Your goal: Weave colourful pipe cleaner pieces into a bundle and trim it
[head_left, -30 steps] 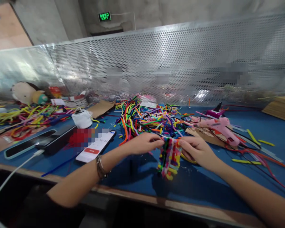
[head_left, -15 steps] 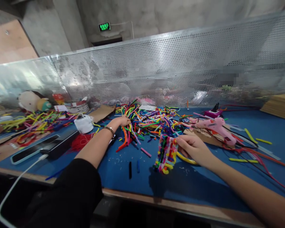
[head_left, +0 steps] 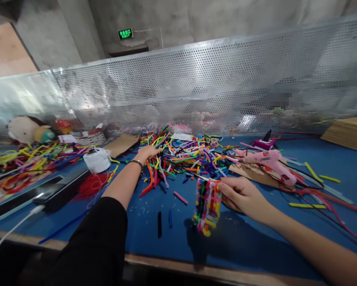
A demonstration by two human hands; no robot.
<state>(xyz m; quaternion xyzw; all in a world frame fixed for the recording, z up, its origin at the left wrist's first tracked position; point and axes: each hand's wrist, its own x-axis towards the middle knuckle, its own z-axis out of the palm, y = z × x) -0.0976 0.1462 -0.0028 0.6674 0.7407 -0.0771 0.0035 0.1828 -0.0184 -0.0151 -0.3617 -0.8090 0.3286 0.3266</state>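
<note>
My left hand [head_left: 149, 151] reaches into the heap of coloured pipe cleaners [head_left: 187, 153]. Its fingers are drawn together at the near left of the heap, and the strands partly hide the tips. Near the front, my right hand [head_left: 240, 194] pinches the upper right edge of a multicoloured strip of fuzzy pipe cleaners [head_left: 207, 206], which hangs above the blue table top [head_left: 148, 234]. A thin metal blade [head_left: 201, 177] shows at the strip's top edge; whether it is in my right hand is unclear. A black piece [head_left: 159, 224] and a blue piece [head_left: 170, 218] lie left of the strip.
A pink glue gun [head_left: 275, 163] with cables lies on cardboard at right, near a purple power adapter [head_left: 264, 143]. A phone [head_left: 26, 196], black box [head_left: 66, 190], white yarn [head_left: 97, 159] and red yarn [head_left: 93, 184] are at left. A perforated metal screen [head_left: 166, 87] stands behind.
My right hand and the strip sit slightly lower, and the metal blade now shows above the strip. My left hand stays at the heap. The view has shifted slightly right.
</note>
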